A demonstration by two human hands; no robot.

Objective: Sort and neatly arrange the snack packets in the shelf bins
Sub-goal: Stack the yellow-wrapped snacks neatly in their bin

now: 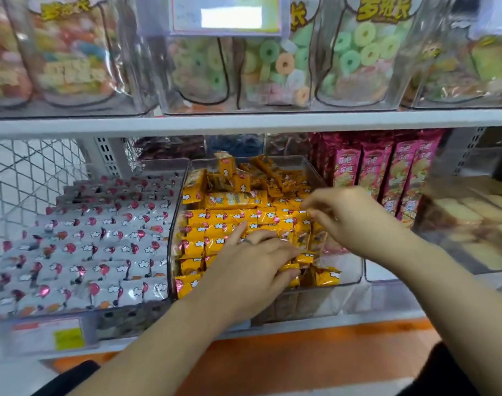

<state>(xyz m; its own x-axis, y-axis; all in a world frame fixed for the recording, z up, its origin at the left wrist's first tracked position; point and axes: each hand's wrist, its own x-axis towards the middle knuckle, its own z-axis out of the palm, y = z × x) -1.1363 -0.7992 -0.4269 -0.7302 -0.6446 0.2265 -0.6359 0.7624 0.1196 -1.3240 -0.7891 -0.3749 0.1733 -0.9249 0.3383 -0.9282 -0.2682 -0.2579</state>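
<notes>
A clear plastic bin (349, 278) in the middle of the lower shelf holds several yellow snack packets (215, 221), rowed at the front and jumbled at the back. My left hand (252, 270) lies on the front rows, fingers stretched over the packets and curling round a few at the right. My right hand (347, 215) hovers over the bin's right side, its fingertips pinching the edge of a yellow packet (301, 224). To the left, another clear bin (130, 310) holds neat rows of white packets (87, 247) with red marks.
Tall pink snack packs (392, 172) stand upright behind the bin's right side. A clear box of pale biscuits (467, 218) sits at the far right. The upper shelf (244, 121) carries bags of ring candy (358, 52). A wire mesh panel (30, 172) is at the left.
</notes>
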